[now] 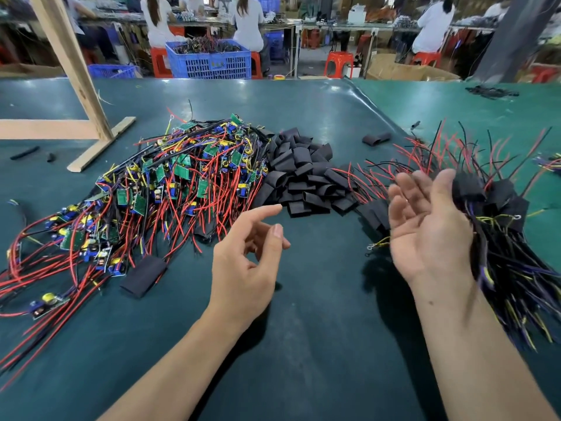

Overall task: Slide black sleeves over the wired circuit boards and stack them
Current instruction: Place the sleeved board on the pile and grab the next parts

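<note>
left hand loose, empty | right hand slack, empty | sleeve pile at one o'clock of left, nearer it | bare boards at ten

Two hands: left hand, right hand. One heap of bare circuit boards beyond the left fingers, too many to count. One pile of black sleeves past both fingertips, uncountable. One sleeved stack just right of the right fingers. One stray sleeve far beyond.
</note>
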The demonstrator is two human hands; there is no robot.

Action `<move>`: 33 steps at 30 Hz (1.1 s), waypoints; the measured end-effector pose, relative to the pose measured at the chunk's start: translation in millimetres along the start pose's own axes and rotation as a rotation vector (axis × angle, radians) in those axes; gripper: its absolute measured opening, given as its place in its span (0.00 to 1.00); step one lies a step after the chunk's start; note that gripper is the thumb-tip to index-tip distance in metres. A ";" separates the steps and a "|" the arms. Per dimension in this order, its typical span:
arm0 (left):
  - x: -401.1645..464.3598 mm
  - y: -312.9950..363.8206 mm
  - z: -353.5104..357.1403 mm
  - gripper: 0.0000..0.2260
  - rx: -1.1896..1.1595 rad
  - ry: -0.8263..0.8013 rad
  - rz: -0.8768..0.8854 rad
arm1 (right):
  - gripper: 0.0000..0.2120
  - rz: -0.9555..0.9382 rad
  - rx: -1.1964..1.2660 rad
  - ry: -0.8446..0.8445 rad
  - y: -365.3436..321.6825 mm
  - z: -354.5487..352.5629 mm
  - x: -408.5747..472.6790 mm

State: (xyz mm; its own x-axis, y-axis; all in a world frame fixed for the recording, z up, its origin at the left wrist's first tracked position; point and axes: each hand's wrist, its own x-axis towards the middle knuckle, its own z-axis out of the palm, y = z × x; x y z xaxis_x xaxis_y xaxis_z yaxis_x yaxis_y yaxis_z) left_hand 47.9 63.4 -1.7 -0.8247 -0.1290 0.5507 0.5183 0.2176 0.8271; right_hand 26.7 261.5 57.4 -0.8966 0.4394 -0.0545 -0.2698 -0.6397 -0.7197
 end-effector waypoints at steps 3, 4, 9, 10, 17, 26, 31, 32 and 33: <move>0.1 0.8 -0.1 0.09 0.004 -0.019 -0.043 | 0.25 0.081 0.021 -0.064 3.9 -2.0 -1.2; 0.1 1.1 -0.7 0.08 0.009 -0.021 -0.049 | 0.25 0.073 -0.006 -0.069 6.3 -1.6 -2.1; 0.8 1.8 -1.4 0.07 0.031 -0.030 -0.055 | 0.20 0.078 -0.105 -0.067 13.4 1.6 -4.2; 0.5 1.8 -1.0 0.07 0.031 -0.035 -0.057 | 0.18 0.076 -0.192 -0.065 17.6 2.8 -5.6; 4.1 -0.8 -3.1 0.07 0.084 0.006 -0.037 | 0.14 0.058 -0.721 -0.284 57.6 6.7 -24.7; 28.9 -15.4 -39.5 0.07 0.804 0.232 0.104 | 0.15 0.005 -0.783 -0.286 62.6 3.7 -24.8; 32.6 -33.4 -64.3 0.16 1.089 0.118 -0.369 | 0.15 -0.008 -0.821 -0.323 65.7 0.8 -25.9; 31.5 -35.3 -64.2 0.17 1.105 0.089 -0.379 | 0.15 -0.014 -0.831 -0.328 65.8 0.2 -25.9; 31.1 -36.3 -64.1 0.16 1.102 0.079 -0.374 | 0.15 -0.018 -0.841 -0.332 66.2 0.0 -25.8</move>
State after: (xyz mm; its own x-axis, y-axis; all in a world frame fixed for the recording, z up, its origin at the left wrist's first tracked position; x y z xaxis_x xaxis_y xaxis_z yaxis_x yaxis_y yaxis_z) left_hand 17.9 -10.6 -7.4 -0.8477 -0.4146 0.3310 -0.2636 0.8706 0.4154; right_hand 32.0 207.8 11.2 -0.9851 0.1571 0.0702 -0.0557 0.0949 -0.9939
